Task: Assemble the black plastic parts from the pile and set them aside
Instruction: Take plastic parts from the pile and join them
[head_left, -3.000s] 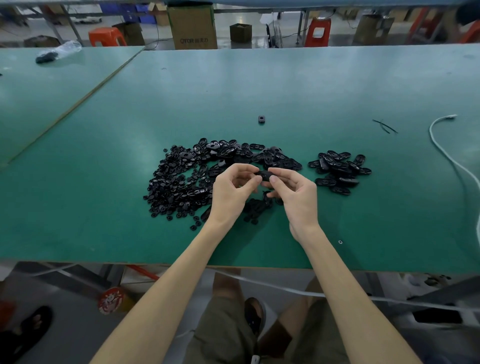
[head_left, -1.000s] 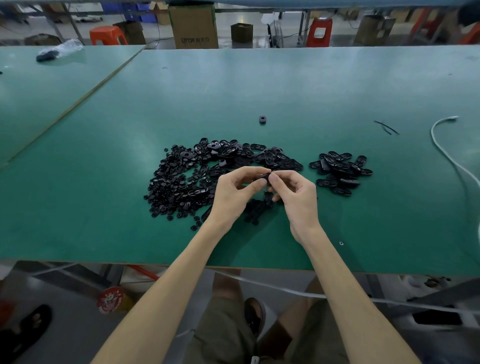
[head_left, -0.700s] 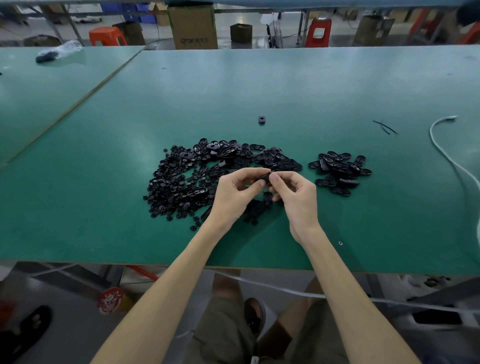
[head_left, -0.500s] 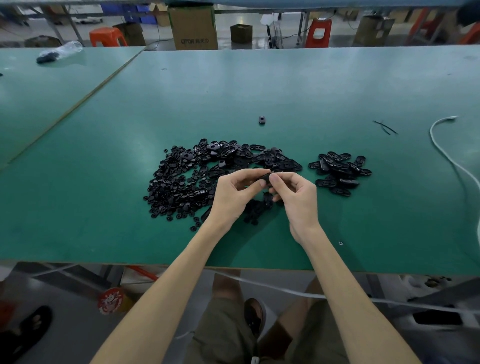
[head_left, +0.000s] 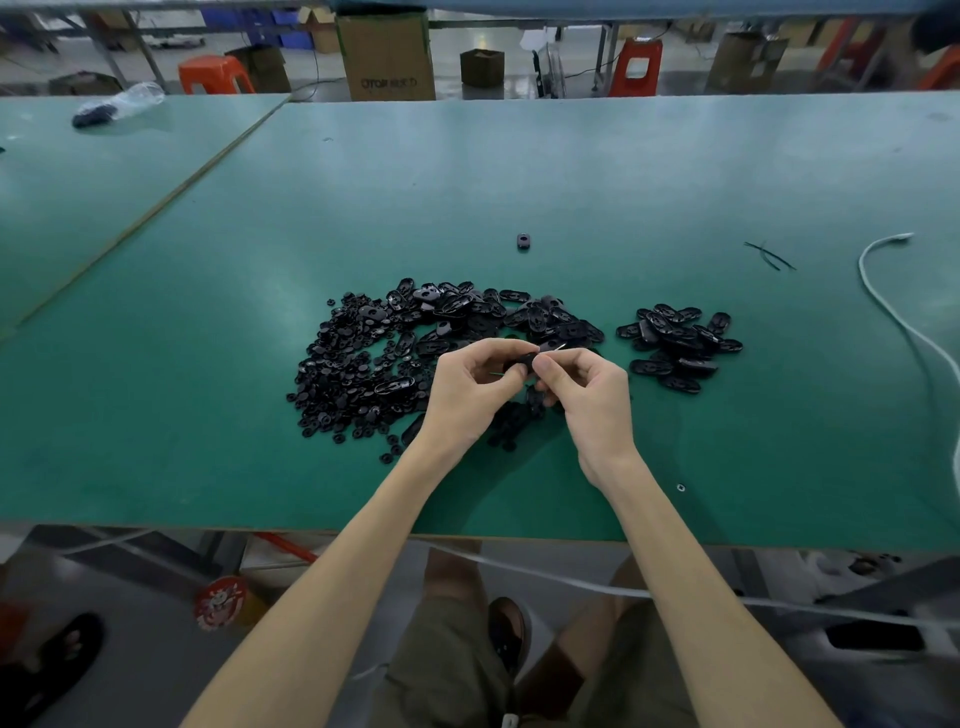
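hands: left hand (head_left: 470, 387) + right hand (head_left: 589, 392) pinch black part (head_left: 521, 360) | above pile (head_left: 395, 358)

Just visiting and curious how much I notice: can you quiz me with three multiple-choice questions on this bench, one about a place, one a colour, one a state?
1. Where does the smaller pile lie from the big pile? A right B left C behind
2. The table is? A white B green C red
3. The left hand and right hand? A flat B far apart C both pinching one black part
Answers: A, it sits on the person's right; B, green surface throughout; C, fingertips meet on it.
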